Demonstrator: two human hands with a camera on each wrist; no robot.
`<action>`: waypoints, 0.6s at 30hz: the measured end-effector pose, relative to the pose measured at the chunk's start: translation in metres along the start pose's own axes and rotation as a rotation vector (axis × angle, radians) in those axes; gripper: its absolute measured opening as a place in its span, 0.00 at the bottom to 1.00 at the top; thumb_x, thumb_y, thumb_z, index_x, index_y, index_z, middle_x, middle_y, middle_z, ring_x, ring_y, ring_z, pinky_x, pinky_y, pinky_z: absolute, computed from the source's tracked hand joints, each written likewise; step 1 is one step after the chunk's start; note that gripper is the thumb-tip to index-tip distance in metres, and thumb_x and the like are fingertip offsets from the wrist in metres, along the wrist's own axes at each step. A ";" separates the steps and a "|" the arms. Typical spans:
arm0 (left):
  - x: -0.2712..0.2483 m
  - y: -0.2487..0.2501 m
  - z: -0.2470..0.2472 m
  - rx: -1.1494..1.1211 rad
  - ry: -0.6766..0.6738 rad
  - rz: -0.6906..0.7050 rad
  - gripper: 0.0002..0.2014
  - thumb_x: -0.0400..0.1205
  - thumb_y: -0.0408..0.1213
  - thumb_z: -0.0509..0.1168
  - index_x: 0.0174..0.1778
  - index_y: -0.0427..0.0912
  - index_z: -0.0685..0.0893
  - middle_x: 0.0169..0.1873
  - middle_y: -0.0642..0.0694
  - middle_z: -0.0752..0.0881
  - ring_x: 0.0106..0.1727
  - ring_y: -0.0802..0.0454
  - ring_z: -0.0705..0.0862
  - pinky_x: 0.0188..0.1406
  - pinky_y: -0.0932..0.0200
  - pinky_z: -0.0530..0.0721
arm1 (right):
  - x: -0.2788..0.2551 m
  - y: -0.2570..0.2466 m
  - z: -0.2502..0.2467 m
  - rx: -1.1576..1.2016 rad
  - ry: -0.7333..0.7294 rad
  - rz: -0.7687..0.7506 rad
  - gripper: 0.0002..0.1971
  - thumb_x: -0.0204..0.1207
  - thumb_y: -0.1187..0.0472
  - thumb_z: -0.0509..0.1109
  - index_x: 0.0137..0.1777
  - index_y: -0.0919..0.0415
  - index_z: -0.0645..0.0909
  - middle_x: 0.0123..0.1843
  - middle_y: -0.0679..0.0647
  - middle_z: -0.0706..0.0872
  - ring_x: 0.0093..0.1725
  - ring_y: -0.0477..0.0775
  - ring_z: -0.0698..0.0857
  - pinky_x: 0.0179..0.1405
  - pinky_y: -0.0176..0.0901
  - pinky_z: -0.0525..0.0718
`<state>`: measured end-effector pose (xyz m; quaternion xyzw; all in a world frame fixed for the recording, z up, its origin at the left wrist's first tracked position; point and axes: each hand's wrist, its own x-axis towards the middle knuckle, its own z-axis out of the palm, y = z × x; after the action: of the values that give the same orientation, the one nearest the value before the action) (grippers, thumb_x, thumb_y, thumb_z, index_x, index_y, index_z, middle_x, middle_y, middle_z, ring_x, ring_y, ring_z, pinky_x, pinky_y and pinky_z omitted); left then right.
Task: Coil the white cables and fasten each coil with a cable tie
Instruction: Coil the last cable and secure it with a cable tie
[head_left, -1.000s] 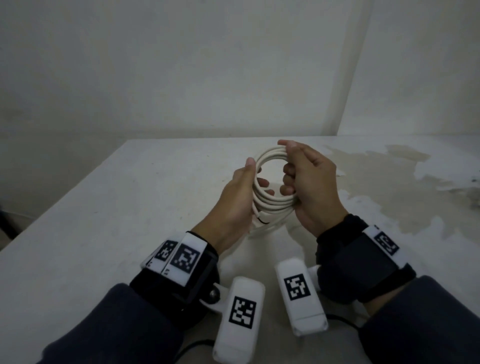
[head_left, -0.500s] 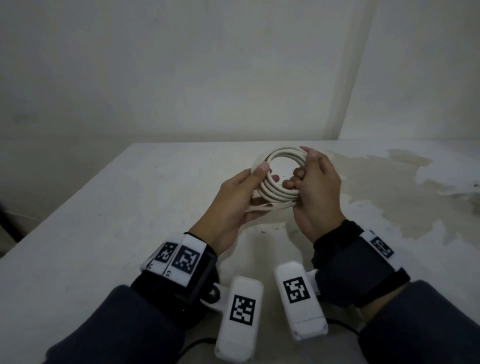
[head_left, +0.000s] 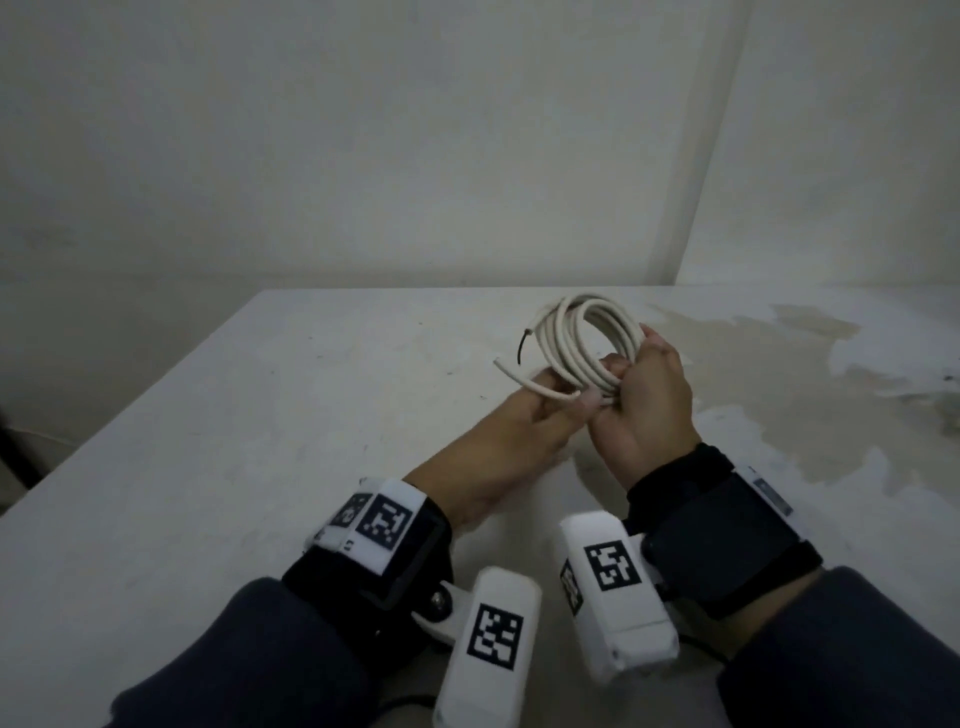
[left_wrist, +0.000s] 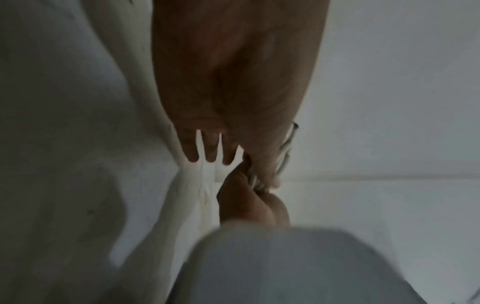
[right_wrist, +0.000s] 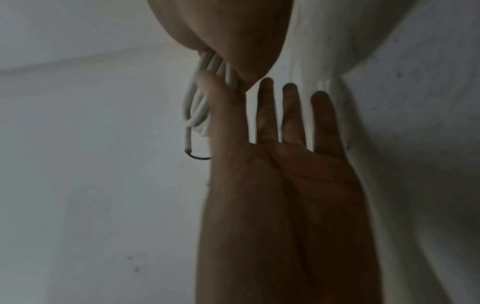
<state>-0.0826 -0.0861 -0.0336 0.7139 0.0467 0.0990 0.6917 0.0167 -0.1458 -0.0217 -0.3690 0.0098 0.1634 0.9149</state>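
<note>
Gripping coiled white cable (head_left: 587, 343), right hand (head_left: 644, 405), left hand (head_left: 519, 421) seemingly pinching

I wear dark blue sleeves (head_left: 249, 660) on both my arms. On each wrist I have a black strap (head_left: 727, 545) with white tags that carry black square code marks (head_left: 384, 525). A white camera box (head_left: 493, 654) with the same kind of mark hangs under my left wrist on a bracket with a silver screw (head_left: 440, 603), another box (head_left: 608, 587) under my right.
</note>
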 end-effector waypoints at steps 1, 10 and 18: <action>0.000 0.002 0.001 0.021 0.047 0.040 0.13 0.87 0.42 0.57 0.66 0.56 0.78 0.64 0.60 0.83 0.67 0.67 0.79 0.65 0.69 0.77 | -0.003 0.002 0.002 0.015 -0.022 0.011 0.15 0.86 0.66 0.51 0.66 0.62 0.76 0.17 0.48 0.71 0.15 0.42 0.71 0.18 0.30 0.75; 0.007 0.008 -0.007 -0.354 0.413 0.217 0.19 0.88 0.43 0.53 0.47 0.45 0.90 0.44 0.48 0.90 0.49 0.55 0.87 0.64 0.58 0.80 | -0.020 0.019 0.011 0.045 -0.345 0.175 0.13 0.88 0.64 0.54 0.70 0.65 0.68 0.52 0.70 0.82 0.49 0.62 0.85 0.37 0.51 0.91; 0.008 0.019 -0.031 -0.672 0.358 0.223 0.17 0.89 0.42 0.51 0.39 0.39 0.78 0.28 0.47 0.84 0.38 0.51 0.88 0.43 0.58 0.88 | -0.009 0.004 0.006 -0.337 -0.389 0.170 0.10 0.77 0.67 0.60 0.56 0.65 0.75 0.45 0.64 0.82 0.38 0.59 0.83 0.43 0.50 0.85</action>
<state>-0.0828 -0.0547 -0.0130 0.4200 0.0537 0.3063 0.8526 0.0068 -0.1414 -0.0187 -0.4758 -0.1625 0.3065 0.8082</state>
